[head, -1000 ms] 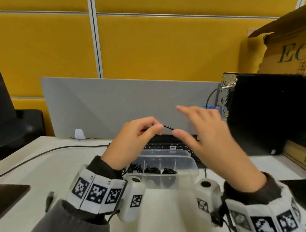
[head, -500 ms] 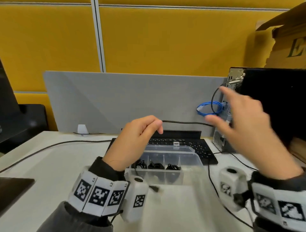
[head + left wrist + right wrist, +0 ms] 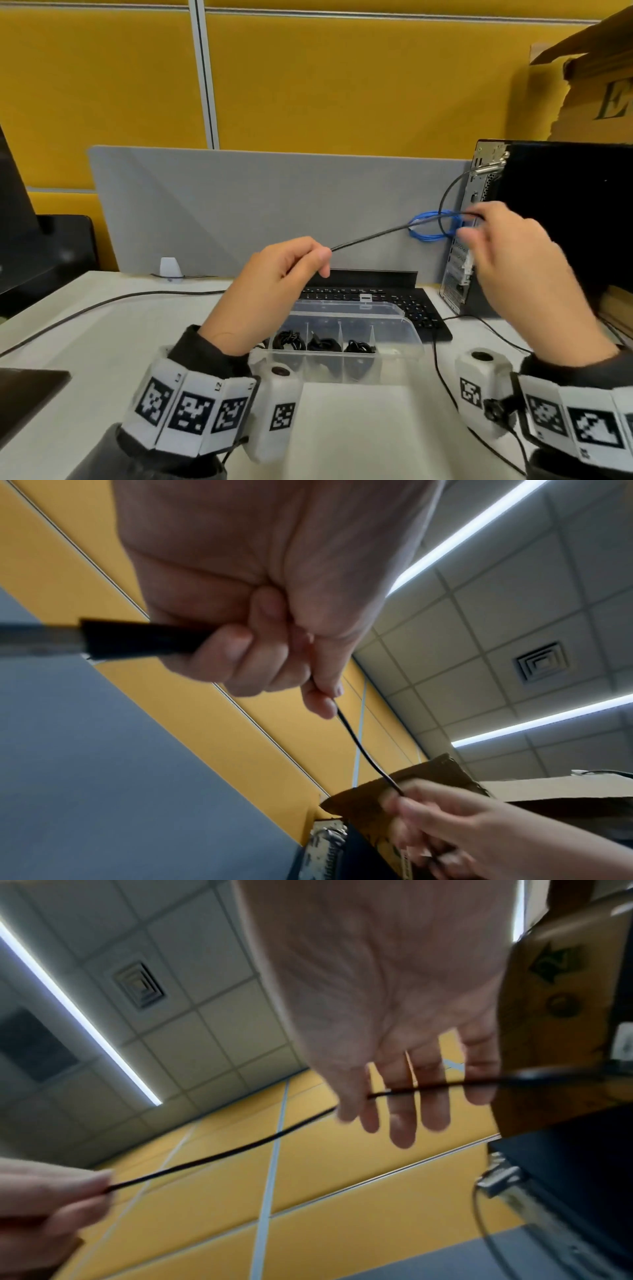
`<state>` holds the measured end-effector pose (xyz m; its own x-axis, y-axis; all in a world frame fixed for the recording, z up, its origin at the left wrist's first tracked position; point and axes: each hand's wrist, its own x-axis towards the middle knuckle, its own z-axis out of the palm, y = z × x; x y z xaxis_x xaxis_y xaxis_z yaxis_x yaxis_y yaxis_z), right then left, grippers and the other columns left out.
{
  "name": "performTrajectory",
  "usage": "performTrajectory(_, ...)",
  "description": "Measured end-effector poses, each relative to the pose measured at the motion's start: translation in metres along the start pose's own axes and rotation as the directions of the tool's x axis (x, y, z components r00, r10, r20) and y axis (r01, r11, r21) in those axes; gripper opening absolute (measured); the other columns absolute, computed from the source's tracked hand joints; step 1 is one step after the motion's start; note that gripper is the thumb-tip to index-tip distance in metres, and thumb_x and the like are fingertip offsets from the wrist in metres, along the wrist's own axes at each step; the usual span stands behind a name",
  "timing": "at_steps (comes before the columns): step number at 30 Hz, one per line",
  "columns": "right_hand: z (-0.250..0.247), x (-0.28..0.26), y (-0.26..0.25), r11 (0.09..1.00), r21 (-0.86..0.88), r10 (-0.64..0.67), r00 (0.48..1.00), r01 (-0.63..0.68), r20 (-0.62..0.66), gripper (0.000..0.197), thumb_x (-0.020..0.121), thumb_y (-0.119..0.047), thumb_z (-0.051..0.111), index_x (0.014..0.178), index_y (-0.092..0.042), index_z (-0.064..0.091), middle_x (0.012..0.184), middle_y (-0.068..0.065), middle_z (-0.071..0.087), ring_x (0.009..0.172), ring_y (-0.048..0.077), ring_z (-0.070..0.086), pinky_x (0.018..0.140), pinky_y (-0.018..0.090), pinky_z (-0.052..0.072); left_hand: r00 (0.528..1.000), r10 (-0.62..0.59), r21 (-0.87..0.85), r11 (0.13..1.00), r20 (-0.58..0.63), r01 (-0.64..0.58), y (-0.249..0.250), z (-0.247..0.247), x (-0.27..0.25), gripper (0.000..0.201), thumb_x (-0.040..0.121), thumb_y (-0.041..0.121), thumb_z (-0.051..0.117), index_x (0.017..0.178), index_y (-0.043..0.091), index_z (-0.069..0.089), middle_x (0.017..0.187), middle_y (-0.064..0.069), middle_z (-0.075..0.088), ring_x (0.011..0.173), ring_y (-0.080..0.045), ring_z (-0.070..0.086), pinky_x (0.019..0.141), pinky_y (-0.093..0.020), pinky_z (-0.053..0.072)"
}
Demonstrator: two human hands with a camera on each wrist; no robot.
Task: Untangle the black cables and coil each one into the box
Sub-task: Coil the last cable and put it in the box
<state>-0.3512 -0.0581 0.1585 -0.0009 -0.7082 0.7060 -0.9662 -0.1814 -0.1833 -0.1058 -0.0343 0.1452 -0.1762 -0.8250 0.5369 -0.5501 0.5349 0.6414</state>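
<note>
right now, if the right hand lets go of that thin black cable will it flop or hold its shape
Probably flops: the black cable runs straight only while stretched between left hand and right hand. Likely light, since a fingertip pinch carries it. Should coil easily, like the bundles in the box.

White desk [image 3: 102, 342], clear box [image 3: 387, 368], keyboard [image 3: 411, 305], computer tower [image 3: 565, 222]

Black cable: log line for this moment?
left hand pinches black cable | right hand holds it, thumb against fingers | box open
</note>
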Motion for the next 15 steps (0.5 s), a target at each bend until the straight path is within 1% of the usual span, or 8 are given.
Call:
performTrajectory(2, 0.0, -0.005, -0.023, 0.978, 0.112, -0.193, 0.968, 0.176, 0.163, 0.05, 0.088, -0.054, 0.033, 0.135, -0.036, 0.034, 0.116, -0.01, 0.051, 0.111, 0.013, 0.046, 0.095, 0.043, 0.038, 0.999, 0.046, -0.022, 0.999, 0.024, -0.045, 0.009, 0.01, -0.001, 0.031, 0.094, 0.039, 0.041, 0.074, 0.023, 0.059, 0.049, 0.008, 0.031, 0.046, -0.006, 0.028, 0.047, -0.017, 0.025)
performTrajectory(3, 0.0, -0.008, -0.034, 0.946, 0.212, -0.29, 0.931, 0.244, 0.221, 0.046, 0.086, -0.057, 0.031, 0.129, -0.041, 0.039, 0.108, -0.018, 0.05, 0.106, 0.003, 0.046, 0.096, 0.036, 0.037, 0.997, 0.064, -0.046, 0.997, 0.032, -0.063, 0.014, 0.014, -0.002, 0.031, 0.094, 0.038, 0.042, 0.073, 0.022, 0.059, 0.048, 0.008, 0.033, 0.046, -0.006, 0.028, 0.047, -0.016, 0.025)
performTrajectory(4, 0.002, -0.01, -0.041, 0.905, 0.311, -0.374, 0.891, 0.291, 0.256, 0.036, 0.086, -0.056, 0.03, 0.111, -0.04, 0.049, 0.092, -0.022, 0.053, 0.09, -0.005, 0.05, 0.087, 0.024, 0.04, 0.997, 0.071, -0.096, 0.993, 0.034, -0.068, 0.018, 0.016, -0.002, 0.031, 0.095, 0.035, 0.042, 0.073, 0.021, 0.058, 0.046, 0.01, 0.035, 0.045, -0.005, 0.03, 0.047, -0.014, 0.026)
performTrajectory(6, 0.003, -0.012, -0.049, 0.824, 0.5, -0.414, 0.886, 0.266, 0.211, 0.029, 0.087, -0.049, 0.032, 0.078, -0.029, 0.052, 0.058, -0.012, 0.047, 0.061, 0.002, 0.049, 0.061, 0.014, 0.037, 0.997, 0.04, -0.285, 0.958, 0.065, -0.02, 0.022, 0.016, -0.002, 0.03, 0.097, 0.027, 0.043, 0.073, 0.016, 0.058, 0.043, 0.013, 0.038, 0.041, -0.002, 0.032, 0.044, -0.01, 0.027)
performTrajectory(9, 0.01, -0.012, -0.048, 0.762, 0.611, -0.317, 0.947, 0.216, 0.061, 0.033, 0.094, -0.043, 0.031, 0.077, -0.023, 0.051, 0.051, 0.0, 0.041, 0.052, 0.01, 0.043, 0.051, 0.02, 0.035, 0.967, 0.063, -0.573, 0.814, 0.245, 0.092, 0.024, 0.009, -0.004, 0.022, 0.093, 0.023, 0.044, 0.09, 0.019, 0.065, 0.051, 0.012, 0.04, 0.043, -0.003, 0.026, 0.043, -0.014, 0.024)
performTrajectory(12, 0.022, -0.018, -0.056, 0.729, 0.676, -0.277, 0.949, 0.106, 0.149, 0.034, 0.094, -0.049, 0.025, 0.092, -0.026, 0.05, 0.063, 0.007, 0.056, 0.055, 0.015, 0.051, 0.058, 0.035, 0.043, 0.934, 0.198, -0.709, 0.701, 0.298, 0.078, 0.029, 0.007, -0.008, 0.026, 0.092, 0.013, 0.042, 0.111, 0.01, 0.06, 0.07, 0.005, 0.064, 0.043, -0.002, 0.035, 0.046, -0.02, 0.028)
performTrajectory(14, 0.029, -0.024, -0.063, 0.753, 0.651, -0.37, 0.881, 0.099, 0.295, 0.03, 0.097, -0.048, 0.024, 0.101, -0.033, 0.05, 0.076, -0.003, 0.066, 0.069, 0.017, 0.06, 0.07, 0.039, 0.051, 0.96, 0.204, -0.76, 0.65, 0.193, 0.014, 0.03, 0.006, -0.007, 0.03, 0.091, 0.011, 0.04, 0.116, 0.006, 0.057, 0.092, -0.002, 0.072, 0.052, -0.007, 0.052, 0.055, -0.024, 0.04)
performTrajectory(15, 0.029, -0.027, -0.067, 0.769, 0.629, -0.436, 0.816, 0.118, 0.38, 0.024, 0.1, -0.042, 0.026, 0.1, -0.037, 0.049, 0.081, -0.011, 0.066, 0.072, 0.014, 0.06, 0.075, 0.036, 0.051, 0.977, 0.176, -0.773, 0.634, 0.12, -0.019, 0.028, 0.006, -0.004, 0.031, 0.092, 0.013, 0.039, 0.117, 0.006, 0.056, 0.103, -0.005, 0.071, 0.065, -0.013, 0.062, 0.061, -0.025, 0.048)
